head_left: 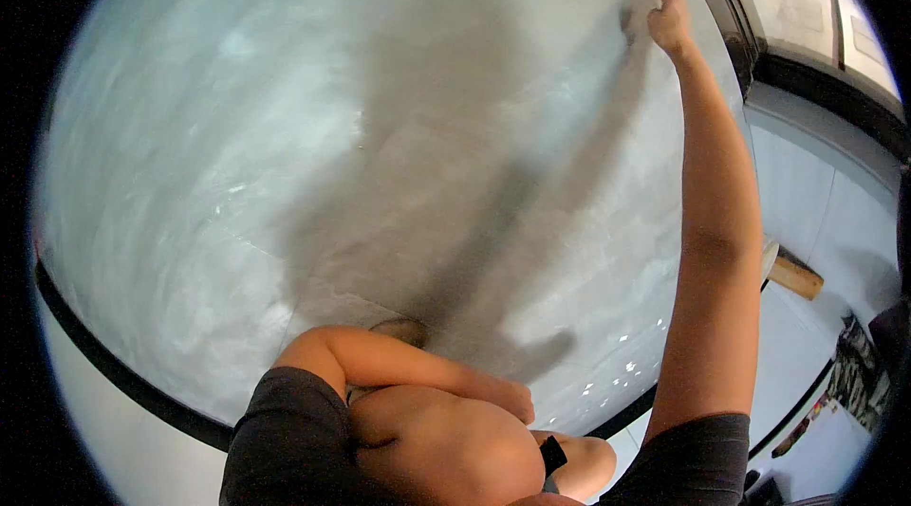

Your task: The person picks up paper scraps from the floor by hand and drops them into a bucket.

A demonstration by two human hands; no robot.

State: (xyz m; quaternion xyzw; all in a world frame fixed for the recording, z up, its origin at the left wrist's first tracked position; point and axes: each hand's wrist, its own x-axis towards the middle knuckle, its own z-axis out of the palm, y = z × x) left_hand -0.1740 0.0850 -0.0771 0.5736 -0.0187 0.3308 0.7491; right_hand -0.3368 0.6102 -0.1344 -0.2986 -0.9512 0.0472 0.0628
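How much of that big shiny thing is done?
Whitish swirls show across much of the shiny surface, so part of it may be done. Right now the right hand reaches toward the far right side; I can't tell if it holds anything. The left hand is near a knee. What's left isn't clear, maybe the bright flecks near the close edge.

Pale, glossy floor (237, 174) beside a dark-framed glass panel (792, 8).
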